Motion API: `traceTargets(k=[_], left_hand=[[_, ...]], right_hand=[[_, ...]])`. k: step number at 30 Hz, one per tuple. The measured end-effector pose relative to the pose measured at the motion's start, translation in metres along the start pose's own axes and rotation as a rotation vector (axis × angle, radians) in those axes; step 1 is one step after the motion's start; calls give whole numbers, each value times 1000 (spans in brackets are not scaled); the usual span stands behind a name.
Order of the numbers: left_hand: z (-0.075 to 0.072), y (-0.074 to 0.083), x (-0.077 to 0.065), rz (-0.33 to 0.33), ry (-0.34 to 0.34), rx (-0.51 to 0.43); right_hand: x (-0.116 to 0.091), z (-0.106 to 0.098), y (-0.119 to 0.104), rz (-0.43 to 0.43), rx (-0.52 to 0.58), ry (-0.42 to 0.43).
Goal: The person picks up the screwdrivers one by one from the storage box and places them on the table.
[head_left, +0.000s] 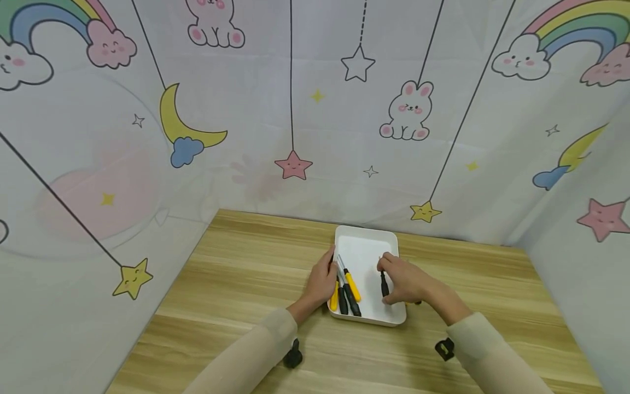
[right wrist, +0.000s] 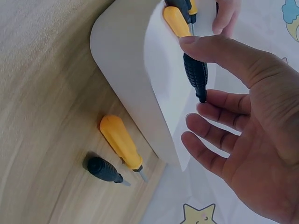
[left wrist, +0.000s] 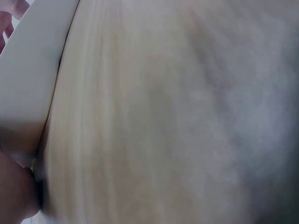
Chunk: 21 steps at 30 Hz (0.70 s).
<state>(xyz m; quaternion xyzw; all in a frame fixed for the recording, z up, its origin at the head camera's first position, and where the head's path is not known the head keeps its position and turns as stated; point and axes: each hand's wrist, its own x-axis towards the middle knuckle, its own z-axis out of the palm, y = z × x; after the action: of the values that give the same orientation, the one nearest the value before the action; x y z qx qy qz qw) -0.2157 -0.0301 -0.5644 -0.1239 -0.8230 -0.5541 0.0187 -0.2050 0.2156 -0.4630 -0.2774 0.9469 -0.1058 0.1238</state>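
Observation:
My right hand (head_left: 404, 278) pinches a black-handled screwdriver (head_left: 384, 284) between thumb and fingertips, above the right half of a white tray (head_left: 366, 246). In the right wrist view its ribbed black handle spans from the thumb to the index finger, and the other fingers are loosely bent. My left hand (head_left: 324, 280) grips the tray's left side. Several yellow-handled (head_left: 353, 287) and black-handled screwdrivers lie side by side along the tray's left, beside that hand. The left wrist view is mostly blurred table, with the tray's outer wall (left wrist: 32, 65) at its left edge.
On the table right of the tray lie a yellow-handled screwdriver (right wrist: 120, 140) and a black-handled screwdriver (right wrist: 103, 169), mostly behind my right hand in the head view. The wooden table (head_left: 256, 262) meets a patterned cloth (head_left: 334, 126) at the back and sides.

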Motion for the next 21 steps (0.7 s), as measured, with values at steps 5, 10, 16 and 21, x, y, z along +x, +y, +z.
traceTargets(k=[5, 10, 16, 21], left_hand=[[0, -1, 0, -1, -2, 3], [-1, -1, 0, -3, 3, 7], [0, -2, 0, 4, 3, 3], [1, -3, 0, 18, 8, -1]], right_hand=[[-5, -4, 6, 3, 11, 4], [-8, -8, 8, 14, 8, 9], [-11, -10, 11, 40, 10, 16], [-15, -12, 15, 53, 11, 21]])
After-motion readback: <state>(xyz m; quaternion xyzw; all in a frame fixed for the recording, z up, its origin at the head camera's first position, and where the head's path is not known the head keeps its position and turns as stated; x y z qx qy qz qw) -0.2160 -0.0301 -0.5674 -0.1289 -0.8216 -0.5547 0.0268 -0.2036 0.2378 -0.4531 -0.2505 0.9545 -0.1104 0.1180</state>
